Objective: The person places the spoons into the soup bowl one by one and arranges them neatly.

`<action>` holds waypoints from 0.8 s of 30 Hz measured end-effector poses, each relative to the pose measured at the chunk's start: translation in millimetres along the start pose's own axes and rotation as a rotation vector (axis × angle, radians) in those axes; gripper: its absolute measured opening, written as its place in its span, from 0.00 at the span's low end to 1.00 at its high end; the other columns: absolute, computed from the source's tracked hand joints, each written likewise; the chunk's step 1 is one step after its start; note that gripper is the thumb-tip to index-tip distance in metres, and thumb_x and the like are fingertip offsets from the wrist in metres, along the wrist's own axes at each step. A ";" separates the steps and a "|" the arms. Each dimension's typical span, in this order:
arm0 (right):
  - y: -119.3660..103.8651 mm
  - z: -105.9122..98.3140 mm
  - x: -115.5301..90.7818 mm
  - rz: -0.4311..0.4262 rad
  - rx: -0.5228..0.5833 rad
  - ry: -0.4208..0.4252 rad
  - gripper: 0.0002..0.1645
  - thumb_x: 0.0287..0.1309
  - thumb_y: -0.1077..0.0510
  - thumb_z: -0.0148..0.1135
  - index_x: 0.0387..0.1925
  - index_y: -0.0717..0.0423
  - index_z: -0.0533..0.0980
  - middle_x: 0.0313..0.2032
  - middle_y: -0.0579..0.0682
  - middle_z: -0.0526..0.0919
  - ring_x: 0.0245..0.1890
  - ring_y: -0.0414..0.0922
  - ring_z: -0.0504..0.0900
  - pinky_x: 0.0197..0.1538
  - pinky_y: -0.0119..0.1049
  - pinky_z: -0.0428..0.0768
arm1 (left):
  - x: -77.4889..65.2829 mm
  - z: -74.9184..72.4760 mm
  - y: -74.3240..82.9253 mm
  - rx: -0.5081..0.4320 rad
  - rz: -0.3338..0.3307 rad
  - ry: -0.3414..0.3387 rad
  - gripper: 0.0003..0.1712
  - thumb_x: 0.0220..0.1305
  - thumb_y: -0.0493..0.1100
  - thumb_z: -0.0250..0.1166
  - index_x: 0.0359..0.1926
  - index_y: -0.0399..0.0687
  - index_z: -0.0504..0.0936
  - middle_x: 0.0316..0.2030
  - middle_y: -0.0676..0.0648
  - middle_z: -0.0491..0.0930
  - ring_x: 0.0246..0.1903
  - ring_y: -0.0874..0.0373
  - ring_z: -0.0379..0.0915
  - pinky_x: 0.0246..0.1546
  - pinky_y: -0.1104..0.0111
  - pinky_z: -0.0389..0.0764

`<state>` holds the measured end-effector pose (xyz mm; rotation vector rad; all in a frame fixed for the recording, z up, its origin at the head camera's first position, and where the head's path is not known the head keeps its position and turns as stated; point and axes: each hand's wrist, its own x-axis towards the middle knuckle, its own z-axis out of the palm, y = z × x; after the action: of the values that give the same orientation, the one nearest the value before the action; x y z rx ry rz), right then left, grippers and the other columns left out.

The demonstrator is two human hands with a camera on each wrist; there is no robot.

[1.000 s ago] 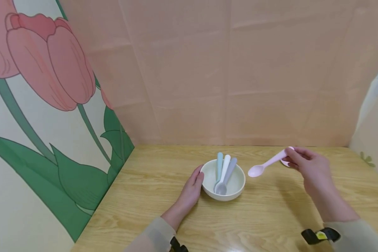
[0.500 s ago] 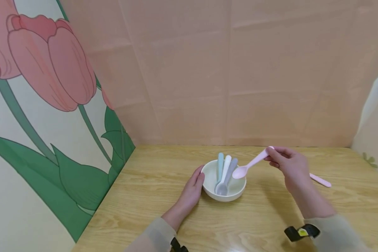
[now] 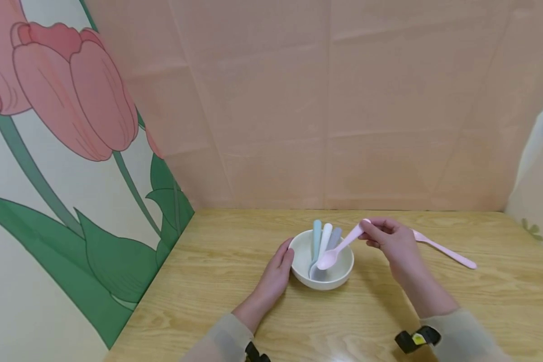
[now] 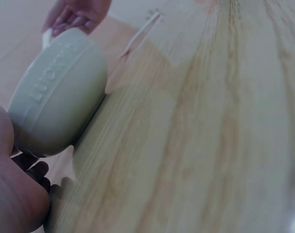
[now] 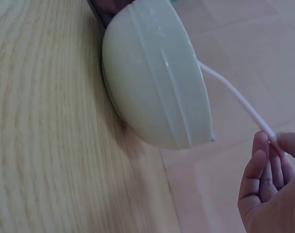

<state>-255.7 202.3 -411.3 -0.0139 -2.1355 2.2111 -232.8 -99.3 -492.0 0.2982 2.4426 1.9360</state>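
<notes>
A cream bowl (image 3: 322,285) stands on the wooden table, and my left hand (image 3: 273,274) holds its left side, thumb by the rim. Inside it lean a light blue utensil (image 3: 317,239), a white utensil (image 3: 326,236) and a grey-purple spoon (image 3: 334,237). My right hand (image 3: 395,246) pinches a pink spoon (image 3: 328,259) by the handle end, with its scoop over the bowl's inside, in front of the others. Whether that scoop touches them, I cannot tell. In the right wrist view, the pink handle (image 5: 239,97) slants from the fingertips to behind the bowl's rim (image 5: 205,116).
Another pink utensil (image 3: 452,255) lies on the table (image 3: 502,301) right of my right hand, which hides its head. Behind the table hangs a pinkish-brown sheet (image 3: 326,125). A wall with painted tulips (image 3: 72,95) borders the left side.
My right hand has moved left and slightly down, carrying the pink spoon from right of the bowl to over it. More of the other pink utensil shows. The left hand stays at the bowl.
</notes>
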 end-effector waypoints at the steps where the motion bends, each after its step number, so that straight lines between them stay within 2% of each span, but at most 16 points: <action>1: 0.8 1.6 -0.3 -0.001 -0.006 -0.002 0.20 0.75 0.54 0.74 0.58 0.63 0.83 0.38 0.39 0.91 0.39 0.36 0.91 0.45 0.30 0.90 | -0.1 0.1 0.1 -0.001 -0.004 0.000 0.31 0.92 0.59 0.44 0.86 0.59 0.65 0.81 0.54 0.68 0.83 0.53 0.55 0.85 0.48 0.53; 11: 6.8 14.0 -5.0 0.008 -0.123 -0.029 0.29 0.75 0.47 0.74 0.62 0.66 0.81 0.41 0.43 0.90 0.42 0.38 0.90 0.50 0.34 0.91 | -0.1 -0.3 2.3 -0.008 -0.015 -0.004 0.31 0.91 0.60 0.44 0.86 0.62 0.64 0.82 0.54 0.66 0.84 0.53 0.53 0.85 0.48 0.53; 16: 10.3 18.2 -5.2 0.032 -0.130 -0.049 0.28 0.75 0.49 0.74 0.62 0.66 0.80 0.42 0.45 0.90 0.42 0.39 0.90 0.52 0.36 0.91 | -0.3 0.0 2.9 -0.008 -0.017 -0.005 0.32 0.91 0.61 0.44 0.86 0.62 0.64 0.82 0.54 0.67 0.84 0.53 0.53 0.85 0.48 0.53; 24: 16.8 21.1 -3.0 0.049 -0.129 -0.053 0.26 0.76 0.50 0.73 0.62 0.66 0.81 0.40 0.44 0.90 0.41 0.38 0.89 0.51 0.36 0.91 | 0.0 1.3 2.3 0.000 0.008 -0.001 0.32 0.92 0.59 0.44 0.86 0.57 0.65 0.81 0.52 0.67 0.83 0.51 0.55 0.85 0.46 0.54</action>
<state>-254.6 180.6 -427.4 -0.0148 -2.3270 2.1188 -232.4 -97.5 -490.1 0.3091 2.4448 1.9377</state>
